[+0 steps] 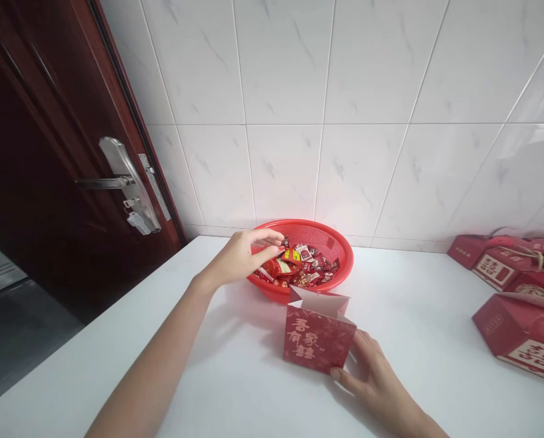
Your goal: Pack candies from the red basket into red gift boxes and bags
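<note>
Picking sweets for the open box

My left hand (240,258) pinches at wrapped sweets (299,264) in the red basket (331,240); my right hand (367,371) steadies the open red gift box (317,337) on the tabletop (235,377), just before the basket. Next, I judge: a firm pinch, then carry to the box mouth.

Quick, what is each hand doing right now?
Left hand: fingers pinched over the candies in the red basket.
Right hand: steadying the open red box.
</note>
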`<act>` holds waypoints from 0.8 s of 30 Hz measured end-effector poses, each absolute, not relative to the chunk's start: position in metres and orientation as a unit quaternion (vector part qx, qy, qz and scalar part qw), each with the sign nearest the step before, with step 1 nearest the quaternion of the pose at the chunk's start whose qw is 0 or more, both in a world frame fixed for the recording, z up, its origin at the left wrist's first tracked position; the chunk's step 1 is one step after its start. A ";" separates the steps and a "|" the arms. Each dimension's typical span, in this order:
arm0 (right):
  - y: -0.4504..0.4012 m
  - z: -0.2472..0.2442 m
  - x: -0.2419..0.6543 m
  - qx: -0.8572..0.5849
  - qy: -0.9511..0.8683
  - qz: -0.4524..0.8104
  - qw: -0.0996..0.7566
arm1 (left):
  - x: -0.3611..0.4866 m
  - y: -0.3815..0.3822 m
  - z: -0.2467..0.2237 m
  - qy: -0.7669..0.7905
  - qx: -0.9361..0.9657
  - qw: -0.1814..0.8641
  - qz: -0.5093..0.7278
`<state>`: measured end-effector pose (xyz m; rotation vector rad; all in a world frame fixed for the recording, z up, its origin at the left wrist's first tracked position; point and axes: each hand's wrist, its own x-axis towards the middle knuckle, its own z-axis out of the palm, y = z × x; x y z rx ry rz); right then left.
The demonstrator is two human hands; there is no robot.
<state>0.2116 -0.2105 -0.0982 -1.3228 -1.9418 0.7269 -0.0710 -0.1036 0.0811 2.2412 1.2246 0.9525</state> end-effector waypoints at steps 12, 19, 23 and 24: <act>-0.212 -0.105 0.214 -0.516 -0.740 0.282 0.326 | -0.023 -0.012 0.036 0.535 0.805 0.143 -0.214; -0.214 -0.103 0.213 -0.512 -0.741 0.285 0.327 | -0.019 0.001 0.020 0.525 0.837 0.112 -0.106; -0.215 -0.104 0.213 -0.513 -0.742 0.282 0.328 | -0.029 0.008 0.016 0.529 0.834 0.156 -0.013; -0.215 -0.104 0.213 -0.513 -0.742 0.281 0.329 | -0.031 0.009 0.015 0.526 0.832 0.175 0.016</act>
